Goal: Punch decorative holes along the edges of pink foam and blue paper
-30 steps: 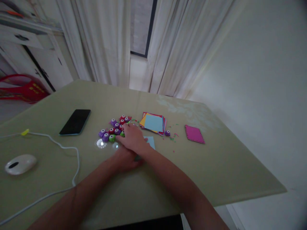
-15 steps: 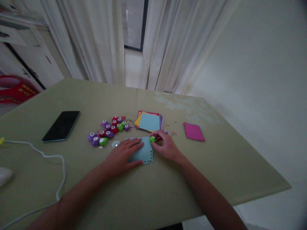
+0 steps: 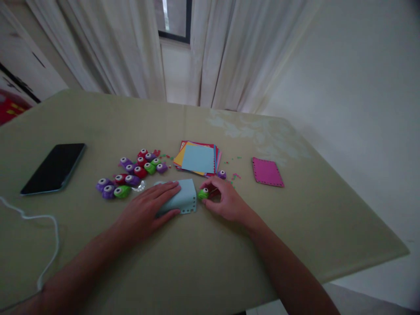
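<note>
My left hand (image 3: 155, 202) lies with fingers stretched out on a light blue square of paper (image 3: 187, 192), pressing it to the table. Small punched holes run along the paper's lower and right edges, and its right part looks bent. Between the thumb and fingers of my right hand (image 3: 223, 199) is a small green craft punch (image 3: 203, 194) with a white, eye-like top. It sits just beside the paper's right edge; whether it touches is hard to tell. A purple craft punch (image 3: 222, 174) stands just beyond my right hand.
Several purple, red and green punches (image 3: 132, 180) cluster at left, near a black tablet (image 3: 54, 168) and white cable (image 3: 55, 232). Behind the paper lies a stack of coloured sheets (image 3: 198, 158). A magenta square with punched edges (image 3: 267, 172) lies right. Tiny paper bits (image 3: 235, 176) are scattered about.
The view has shifted. My right hand has brought the green punch a little nearer me along the paper's right edge, and a small gap now shows. My left hand stays on the paper.
</note>
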Demonstrator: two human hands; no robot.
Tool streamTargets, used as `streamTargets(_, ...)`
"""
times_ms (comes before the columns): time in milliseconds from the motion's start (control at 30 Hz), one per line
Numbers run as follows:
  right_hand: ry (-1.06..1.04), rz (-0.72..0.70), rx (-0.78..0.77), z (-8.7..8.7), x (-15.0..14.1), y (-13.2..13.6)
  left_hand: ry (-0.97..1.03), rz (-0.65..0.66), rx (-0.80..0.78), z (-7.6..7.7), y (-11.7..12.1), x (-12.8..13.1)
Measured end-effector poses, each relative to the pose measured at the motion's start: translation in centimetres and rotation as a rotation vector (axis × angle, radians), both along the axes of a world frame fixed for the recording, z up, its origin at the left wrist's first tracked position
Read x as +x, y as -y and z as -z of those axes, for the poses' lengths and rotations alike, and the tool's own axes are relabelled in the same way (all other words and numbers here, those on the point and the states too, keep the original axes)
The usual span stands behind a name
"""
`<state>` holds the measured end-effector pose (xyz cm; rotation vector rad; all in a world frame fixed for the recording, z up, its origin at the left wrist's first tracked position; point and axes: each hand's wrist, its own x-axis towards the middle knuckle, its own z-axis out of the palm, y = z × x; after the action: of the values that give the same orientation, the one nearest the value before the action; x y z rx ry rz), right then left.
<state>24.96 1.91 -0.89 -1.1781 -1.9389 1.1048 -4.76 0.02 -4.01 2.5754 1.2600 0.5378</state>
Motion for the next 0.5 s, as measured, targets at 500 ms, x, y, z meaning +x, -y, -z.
streamTargets(500,-0.081,0.014,-0.011,0.09,-0.44,0.19,-0.004,0.007,-0.007,-0.28,0.01,-0.01)
